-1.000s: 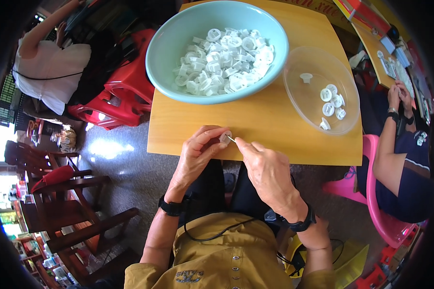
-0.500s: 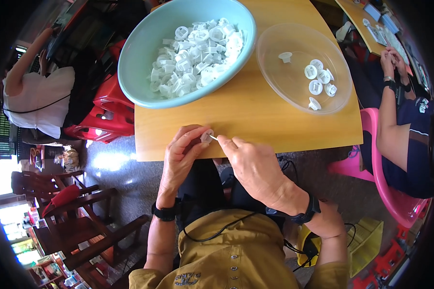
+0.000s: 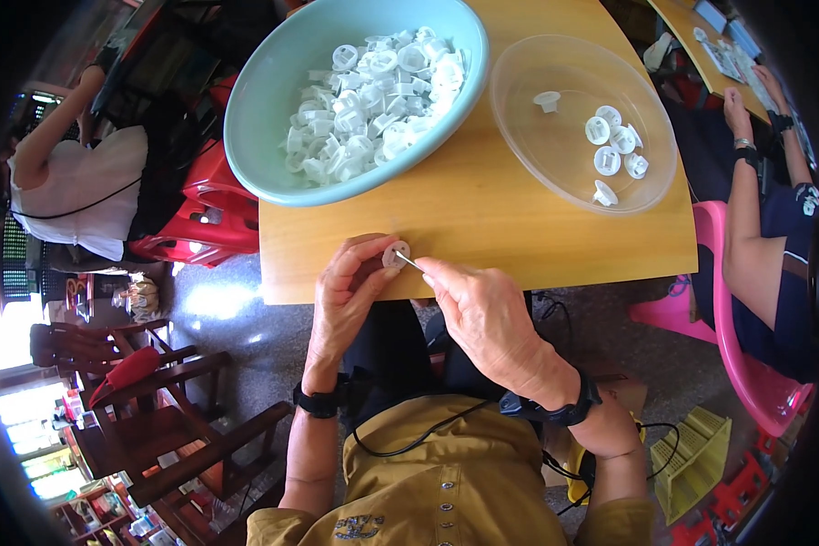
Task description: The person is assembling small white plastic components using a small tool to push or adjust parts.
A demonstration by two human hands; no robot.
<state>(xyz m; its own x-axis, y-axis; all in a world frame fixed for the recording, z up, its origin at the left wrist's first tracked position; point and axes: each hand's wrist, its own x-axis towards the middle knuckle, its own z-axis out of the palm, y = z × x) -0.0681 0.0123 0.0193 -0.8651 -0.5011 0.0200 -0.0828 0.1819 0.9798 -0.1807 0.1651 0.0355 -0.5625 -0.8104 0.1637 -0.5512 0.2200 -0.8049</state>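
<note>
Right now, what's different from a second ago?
The seated navy-clad co-worker's hands, together before, have moved apart. The camera's view shifted too. The left hand still holds the round white plastic piece, the right hand still keeps the thin silvery tool at it, and the big round pale-blue bowl stayed on the yellow wooden table.

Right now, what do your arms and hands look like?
My left hand and right hand are bare. A wide black band circles the left wrist, another black band the right. Mustard-brown fabric sleeves reach about the elbows, and a thin black cable curves between the forearms.
</note>
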